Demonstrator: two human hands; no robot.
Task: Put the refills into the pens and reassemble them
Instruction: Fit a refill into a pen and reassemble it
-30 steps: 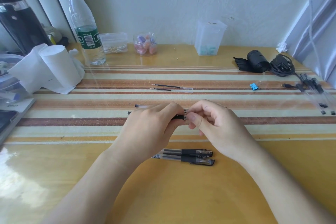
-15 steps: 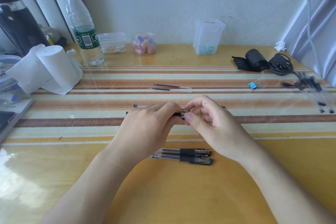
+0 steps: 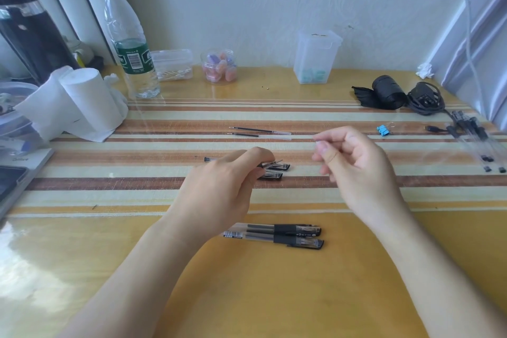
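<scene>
Left hand [image 3: 227, 175] gripped a pen [image 3: 209, 159]; right hand [image 3: 354, 162] hung curled, contents untellable. A cap [image 3: 271, 175] probably wanted pressing on straight, the pen steady.

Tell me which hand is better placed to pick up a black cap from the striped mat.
Right. The left hand grips the clear-barrelled pen, so it is busy. The right hand hovers close to the two black plastic caps and shows no pen part in it.

refills [image 3: 258, 131] behind caps [image 3: 274, 175] | pens [image 3: 288, 236] before caps | bottle [image 3: 131, 44] rear left
</scene>
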